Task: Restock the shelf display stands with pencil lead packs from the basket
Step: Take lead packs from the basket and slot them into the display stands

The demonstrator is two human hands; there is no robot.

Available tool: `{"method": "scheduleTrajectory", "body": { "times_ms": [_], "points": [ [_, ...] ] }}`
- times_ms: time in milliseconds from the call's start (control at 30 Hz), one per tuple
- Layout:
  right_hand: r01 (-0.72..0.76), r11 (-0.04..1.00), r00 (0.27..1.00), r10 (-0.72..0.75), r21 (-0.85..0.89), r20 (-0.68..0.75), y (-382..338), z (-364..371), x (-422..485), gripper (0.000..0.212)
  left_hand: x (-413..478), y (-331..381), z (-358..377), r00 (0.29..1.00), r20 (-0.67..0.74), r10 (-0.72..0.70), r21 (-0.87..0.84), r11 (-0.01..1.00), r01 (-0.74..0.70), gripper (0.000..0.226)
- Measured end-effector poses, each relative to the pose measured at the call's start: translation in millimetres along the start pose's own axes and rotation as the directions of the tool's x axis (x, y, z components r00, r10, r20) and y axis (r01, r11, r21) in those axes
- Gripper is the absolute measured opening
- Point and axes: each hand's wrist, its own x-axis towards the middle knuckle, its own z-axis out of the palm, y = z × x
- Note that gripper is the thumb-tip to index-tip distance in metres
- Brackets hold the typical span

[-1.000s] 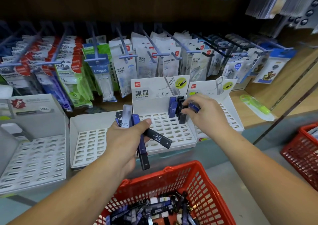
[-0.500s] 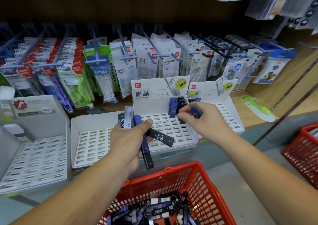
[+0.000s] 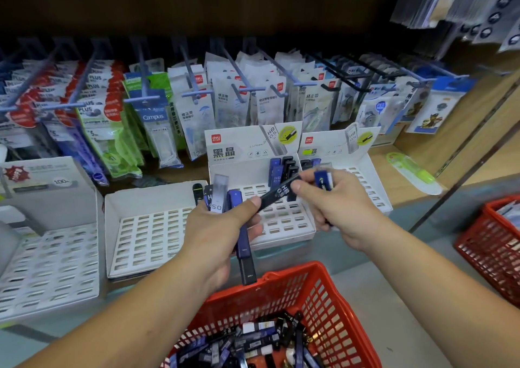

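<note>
The slim black plastic lead pack (image 3: 277,194) bridges both hands above the white slotted display stand (image 3: 284,222). The left hand (image 3: 216,232) clutches a bundle (image 3: 219,196), its thumb pinning the pack, and the right hand (image 3: 334,207) pinches the pack's end. Draw it straight out, with the bundle clamped.

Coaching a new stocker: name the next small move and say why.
Probably the right hand should pull the black pack free of the bunch in the left hand: its thumb already pinches that pack's end, and the stand behind has mostly bare slots.
</note>
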Motion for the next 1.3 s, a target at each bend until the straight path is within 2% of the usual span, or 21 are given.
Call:
{"method": "scheduleTrajectory", "body": {
  "times_ms": [67,100,167,233,333,467,533,667,800,867,933,967,1000,1033,1067,1100,1133,1200,1300],
  "points": [
    [0.112,0.992,0.987,-0.119,-0.062,-0.112,-1.0,-10.6,11.4,0.010,0.9,-2.3,-0.5,0.999,-0.008,-0.031,0.021,0.999,0.031,0.042],
    [0.205,0.962,0.963,-0.232,-0.183,-0.140,-1.8,-17.4,16.3,0.012,1.9,-3.4,-1.5,0.999,-0.013,-0.045,0.030,0.999,0.046,0.042],
    [0.352,0.818,0.906,-0.420,-0.455,-0.055,2.6,-28.9,24.3,0.013,3.6,-4.9,-4.0,0.997,-0.019,-0.073,0.056,0.996,0.074,0.039],
    [0.404,0.700,0.889,-0.452,-0.589,0.072,10.8,-31.4,26.2,0.014,4.3,-6.1,-5.5,0.994,-0.006,-0.106,0.086,0.991,0.106,0.038],
    [0.443,0.564,0.868,-0.464,-0.697,0.177,21.8,-29.4,28.7,0.016,3.5,-6.1,-5.9,0.987,0.042,-0.157,0.103,0.983,0.152,0.044],
    [0.472,0.477,0.846,-0.481,-0.741,0.229,16.5,-34.7,32.5,0.020,2.5,-5.2,-6.9,0.979,0.096,-0.180,0.114,0.979,0.169,0.053],
    [0.461,0.470,0.857,-0.457,-0.753,0.240,17.1,-35.2,32.5,0.020,3.1,-4.5,-7.6,0.977,0.106,-0.185,0.103,0.979,0.174,0.058],
    [0.437,0.538,0.866,-0.469,-0.720,0.175,24.2,-29.8,34.4,0.023,4.4,-4.4,-7.6,0.978,0.109,-0.180,0.068,0.983,0.173,0.060],
    [0.416,0.503,0.855,-0.501,-0.758,0.137,30.2,-22.6,37.7,0.017,3.9,-1.7,-6.9,0.981,0.089,-0.170,0.019,0.985,0.169,0.040],
    [0.418,0.518,0.859,-0.494,-0.746,0.138,31.3,-18.9,35.5,0.015,4.8,0.4,-7.0,0.988,0.048,-0.149,0.001,0.989,0.149,0.030],
    [0.414,0.515,0.847,-0.521,-0.751,0.110,26.3,-13.9,29.6,0.012,6.8,2.9,-7.8,0.994,0.001,-0.114,-0.024,0.993,0.114,0.028],
    [0.412,0.549,0.848,-0.523,-0.728,0.085,19.7,-9.7,22.8,0.007,7.7,4.2,-7.7,0.995,-0.023,-0.101,-0.043,0.994,0.100,0.029],
    [0.400,0.632,0.876,-0.477,-0.664,0.074,10.9,-3.2,12.4,0.005,7.8,6.3,-7.3,0.995,-0.043,-0.091,-0.065,0.994,0.088,0.029],
    [0.352,0.746,0.927,-0.363,-0.565,0.098,3.6,5.8,0.0,0.012,7.3,8.6,-7.6,0.995,-0.058,-0.080,-0.092,0.993,0.074,0.029],
    [0.255,0.855,0.965,-0.199,-0.450,0.169,-2.0,15.3,-13.7,0.021,7.0,10.3,-6.5,0.995,-0.069,-0.066,-0.116,0.992,0.058,0.029],
    [0.119,0.916,0.967,-0.019,-0.383,0.254,-5.2,24.0,-27.7,0.029,6.6,12.0,-4.7,0.995,-0.080,-0.051,-0.137,0.990,0.040,0.028],
    [0.002,0.929,0.937,0.127,-0.369,0.326,-6.3,32.0,-39.8,0.035,5.9,13.3,-3.9,0.995,-0.093,-0.034,-0.155,0.988,0.019,0.025],
    [-0.124,0.916,0.871,0.284,-0.381,0.400,-2.1,41.2,-54.5,0.037,3.6,14.6,-2.1,0.995,-0.101,-0.002,-0.185,0.983,-0.017,0.021],
    [-0.206,0.929,0.848,0.326,-0.308,0.417,4.6,40.5,-55.9,0.027,1.8,15.3,-2.8,0.997,-0.075,0.026,-0.172,0.984,-0.039,0.020]
  ]
}}
